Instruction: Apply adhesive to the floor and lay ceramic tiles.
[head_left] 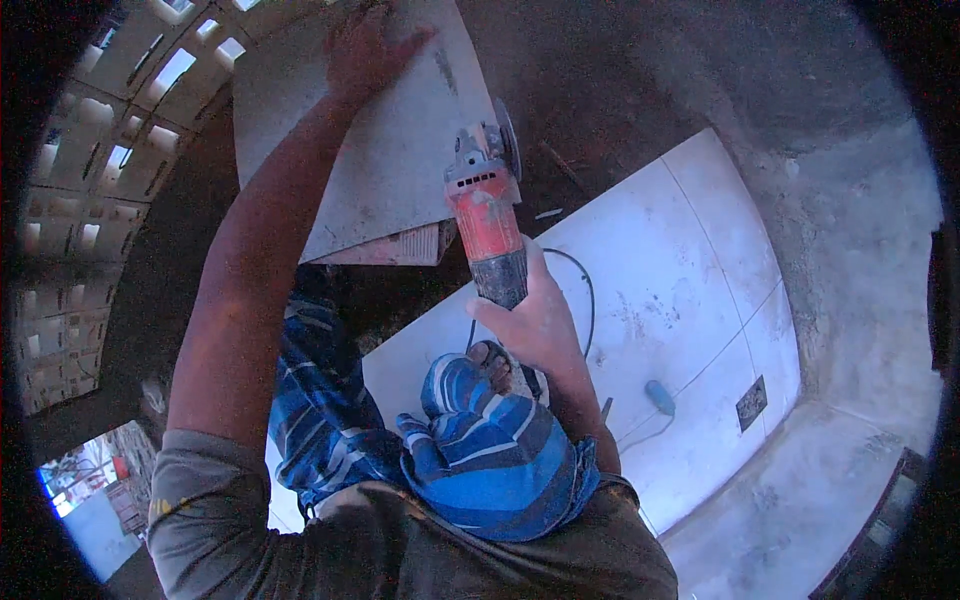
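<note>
My left hand (pixel 365 60) lies with spread fingers on a large pale tile (pixel 385 170), near its far end. My right hand (pixel 525 310) grips the body of a red and black angle grinder (pixel 483 215). Its disc (pixel 508 135) is at the tile's right edge; I cannot tell whether it touches. A reddish board or tile with a ribbed face (pixel 390 250) lies under the pale tile. A dark cord (pixel 590 305) loops beside my right hand.
White tiled floor (pixel 680 260) spreads right, with a square drain (pixel 751 403) and a light blue object (pixel 660 398) on it. Beyond is a grey wall (pixel 855 250). A perforated block wall (pixel 90 220) stands at left. My bent leg in striped blue cloth (pixel 490 450) is below the grinder.
</note>
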